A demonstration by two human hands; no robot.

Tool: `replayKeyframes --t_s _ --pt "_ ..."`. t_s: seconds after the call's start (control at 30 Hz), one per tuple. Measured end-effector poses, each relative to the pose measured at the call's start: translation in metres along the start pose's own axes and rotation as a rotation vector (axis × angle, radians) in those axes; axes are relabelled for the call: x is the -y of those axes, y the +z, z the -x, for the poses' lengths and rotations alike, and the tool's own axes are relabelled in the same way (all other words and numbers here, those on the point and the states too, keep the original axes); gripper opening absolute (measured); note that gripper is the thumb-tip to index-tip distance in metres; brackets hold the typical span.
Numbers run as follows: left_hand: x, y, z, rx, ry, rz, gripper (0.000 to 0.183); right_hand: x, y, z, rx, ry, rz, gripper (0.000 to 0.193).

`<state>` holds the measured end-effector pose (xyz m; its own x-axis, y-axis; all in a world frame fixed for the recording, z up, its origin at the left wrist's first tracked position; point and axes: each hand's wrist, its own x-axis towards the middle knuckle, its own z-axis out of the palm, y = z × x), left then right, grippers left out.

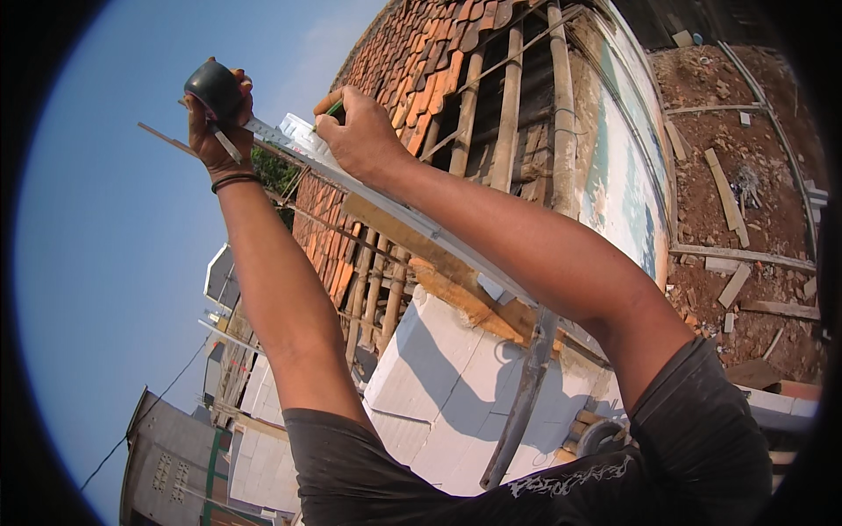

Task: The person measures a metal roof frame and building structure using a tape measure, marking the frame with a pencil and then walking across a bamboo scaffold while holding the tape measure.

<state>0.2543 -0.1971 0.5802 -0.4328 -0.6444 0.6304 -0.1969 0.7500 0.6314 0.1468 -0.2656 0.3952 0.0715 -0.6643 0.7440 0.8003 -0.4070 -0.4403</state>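
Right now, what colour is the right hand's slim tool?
The slim tool is green, shown in the head view.

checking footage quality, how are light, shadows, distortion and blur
Head view: strong sunlight throws a distinct shadow on the white block wall; head view: black fisheye corners, edges bending near the rim; head view: left hand and right hand show no obvious blur.
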Motion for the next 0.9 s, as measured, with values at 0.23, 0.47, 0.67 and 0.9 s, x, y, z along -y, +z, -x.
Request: replayKeyframes --t_s 0.23,0.47,0.67,0.9 --pt "0.000 0.006 -0.002 -0.060 0.023 -0.043 0.060 0.000 -0.003 -0.001 0.049 0.004 0.032 0.021" --pt "0.001 0.005 0.000 -0.070 0.016 -0.037 0.059 0.007 -0.004 0.002 0.041 0.022 0.028 0.021" --pt "0.001 0.006 0.001 -0.088 0.017 -0.029 0.058 0.004 -0.001 0.002 0.064 0.011 0.019 0.020" --pt "0.007 0.007 0.004 -0.020 0.132 0.084 0.059 -0.019 -0.051 -0.032 -0.256 -0.048 0.154 0.019"
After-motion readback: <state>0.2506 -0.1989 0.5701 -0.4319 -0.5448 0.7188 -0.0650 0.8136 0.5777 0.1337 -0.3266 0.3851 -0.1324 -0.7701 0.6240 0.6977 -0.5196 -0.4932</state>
